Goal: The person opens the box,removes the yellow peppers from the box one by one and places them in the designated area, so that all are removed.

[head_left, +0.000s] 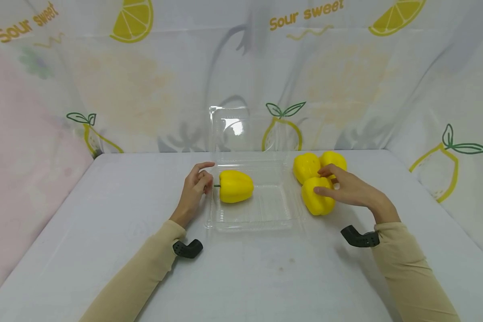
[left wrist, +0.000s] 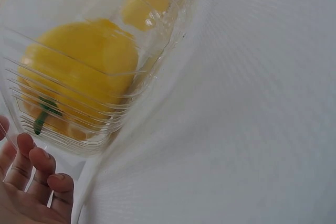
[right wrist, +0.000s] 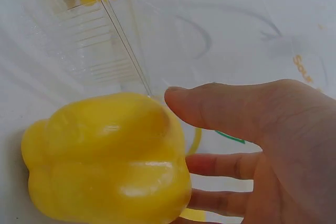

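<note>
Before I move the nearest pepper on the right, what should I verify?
1. Lid raised: ok, upright behind the container.
2. Space inside: ok, right of the boxed pepper.
3. Right hand at the nearest pepper: ok.
4. Firm grip: cannot tell.
5. Left hand steadying the container: cannot tell; it's at the left edge, contact unclear.
6. Clearance from the other two peppers: not ok, they crowd close behind.
</note>
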The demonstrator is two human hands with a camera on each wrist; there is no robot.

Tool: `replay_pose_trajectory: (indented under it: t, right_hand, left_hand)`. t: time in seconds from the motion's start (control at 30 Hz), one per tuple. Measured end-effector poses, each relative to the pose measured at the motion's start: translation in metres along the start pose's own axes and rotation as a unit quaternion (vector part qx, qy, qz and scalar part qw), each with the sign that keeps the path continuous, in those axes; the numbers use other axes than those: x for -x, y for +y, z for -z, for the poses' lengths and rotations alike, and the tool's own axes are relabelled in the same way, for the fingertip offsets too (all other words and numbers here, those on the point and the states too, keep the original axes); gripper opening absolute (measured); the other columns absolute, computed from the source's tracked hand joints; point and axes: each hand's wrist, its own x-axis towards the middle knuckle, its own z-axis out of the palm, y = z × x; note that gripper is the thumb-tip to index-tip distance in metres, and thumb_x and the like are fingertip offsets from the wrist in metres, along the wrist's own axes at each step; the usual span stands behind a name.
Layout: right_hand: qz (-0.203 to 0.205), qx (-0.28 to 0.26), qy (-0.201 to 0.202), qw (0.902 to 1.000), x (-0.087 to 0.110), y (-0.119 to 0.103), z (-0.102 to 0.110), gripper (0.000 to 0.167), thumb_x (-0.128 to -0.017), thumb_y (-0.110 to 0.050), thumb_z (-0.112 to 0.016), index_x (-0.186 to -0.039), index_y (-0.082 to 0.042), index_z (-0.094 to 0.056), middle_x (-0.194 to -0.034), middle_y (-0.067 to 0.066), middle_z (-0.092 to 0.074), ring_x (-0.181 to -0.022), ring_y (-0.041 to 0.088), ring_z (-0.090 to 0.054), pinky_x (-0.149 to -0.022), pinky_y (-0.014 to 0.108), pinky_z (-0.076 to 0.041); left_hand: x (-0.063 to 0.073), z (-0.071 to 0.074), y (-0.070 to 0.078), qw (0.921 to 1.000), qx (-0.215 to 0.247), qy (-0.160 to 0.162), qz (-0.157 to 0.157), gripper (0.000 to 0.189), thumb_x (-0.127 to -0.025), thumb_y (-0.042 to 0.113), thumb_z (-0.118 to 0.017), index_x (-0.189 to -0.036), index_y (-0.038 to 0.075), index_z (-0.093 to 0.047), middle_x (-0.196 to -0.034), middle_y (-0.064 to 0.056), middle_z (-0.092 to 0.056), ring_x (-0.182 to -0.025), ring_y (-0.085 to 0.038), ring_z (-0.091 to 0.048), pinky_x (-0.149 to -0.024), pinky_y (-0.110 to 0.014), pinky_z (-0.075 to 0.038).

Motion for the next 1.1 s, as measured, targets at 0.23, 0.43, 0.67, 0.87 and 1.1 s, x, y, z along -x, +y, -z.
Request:
replay_pose_trajectory:
  t: [0.23,0.43,0.67,0.87,1.1]
  right_hand:
    - [-0.013,-0.029,0.042,0.9986,-0.003,-0.005,0.002,0.064,-0.092,-0.043,-0.056,-0.135,-0.001,-0.037,-0.137,0.019,-0.043,-0.126,0.04,-0.044,-0.101,0.054,-0.039]
    - [0.01,-0.027,0.086,0.9958,-0.006,-0.007,-0.001,0.057,-0.094,-0.038,-0.054,-0.134,0.0,-0.042,-0.137,0.018,-0.046,-0.127,0.036,-0.041,-0.105,0.055,-0.033]
    - [0.043,-0.016,0.136,0.9896,-0.009,-0.01,-0.008,0.047,-0.095,-0.034,-0.053,-0.13,-0.002,-0.047,-0.135,0.018,-0.048,-0.126,0.037,-0.041,-0.106,0.055,-0.03]
    - [0.044,-0.028,0.137,0.9892,-0.013,-0.016,-0.015,0.046,-0.095,-0.034,-0.052,-0.131,-0.006,-0.046,-0.136,0.017,-0.046,-0.128,0.037,-0.039,-0.107,0.056,-0.029]
    - [0.07,-0.021,0.138,0.9878,-0.014,-0.023,-0.023,0.044,-0.095,-0.03,-0.054,-0.131,-0.006,-0.047,-0.134,0.017,-0.048,-0.125,0.035,-0.042,-0.105,0.054,-0.032]
  left_hand:
    - [0.0,0.001,-0.001,1.0,0.004,0.002,0.003,0.036,-0.096,0.006,-0.04,-0.131,0.001,-0.046,-0.076,-0.013,-0.047,-0.065,-0.027,-0.042,-0.061,-0.027,-0.039]
    - [-0.001,0.0,-0.001,1.0,0.006,0.005,0.0,0.036,-0.096,0.005,-0.041,-0.131,0.001,-0.046,-0.077,-0.015,-0.047,-0.067,-0.028,-0.043,-0.062,-0.026,-0.04]
    - [-0.001,0.0,0.0,0.9999,0.01,0.004,0.0,0.036,-0.096,0.005,-0.041,-0.131,-0.001,-0.046,-0.074,-0.013,-0.047,-0.065,-0.023,-0.042,-0.061,-0.025,-0.038]
    - [0.0,0.0,0.001,0.9999,0.008,0.009,-0.002,0.035,-0.095,0.004,-0.041,-0.13,-0.001,-0.047,-0.073,-0.015,-0.047,-0.062,-0.019,-0.042,-0.06,-0.025,-0.038]
    - [-0.001,0.0,0.001,0.9999,0.007,0.009,0.001,0.035,-0.095,0.005,-0.041,-0.13,0.0,-0.047,-0.072,-0.01,-0.049,-0.061,-0.015,-0.043,-0.06,-0.023,-0.038]
